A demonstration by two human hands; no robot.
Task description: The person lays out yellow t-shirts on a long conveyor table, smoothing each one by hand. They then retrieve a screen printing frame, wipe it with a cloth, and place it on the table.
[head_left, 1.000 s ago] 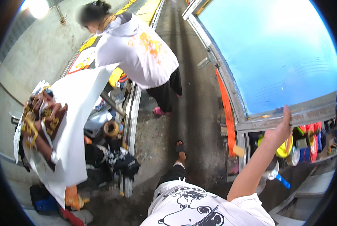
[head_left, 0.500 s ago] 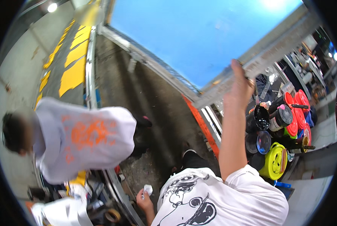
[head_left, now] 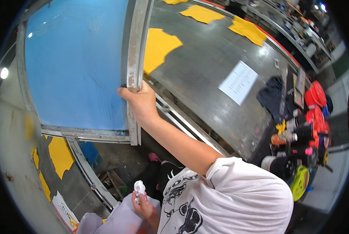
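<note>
My right hand (head_left: 143, 102) grips the metal edge of a large screen-printing frame (head_left: 134, 58), thumb over the near face and fingers round the back. Blue mesh (head_left: 75, 74) fills the frame, with faint streaks and scratches on its surface. The frame stands tilted up at the left, hiding part of the tables behind it. Low at the front, my left hand (head_left: 143, 206) is closed on a crumpled white wad (head_left: 139, 188), either paper or cloth; I cannot tell which.
Yellow fabric pieces (head_left: 161, 48) lie on a long dark table (head_left: 205, 89), with a printed white sheet (head_left: 239, 82). Ink tubs (head_left: 278, 167) and red lids (head_left: 315, 94) crowd the right. Another person's pale shirt (head_left: 120, 216) is close at lower left, near a second table (head_left: 82, 199).
The frame has swung from upper right to the left, with my right hand still holding it. My view has turned toward the right-hand table. The other person now appears lower and closer to me.
</note>
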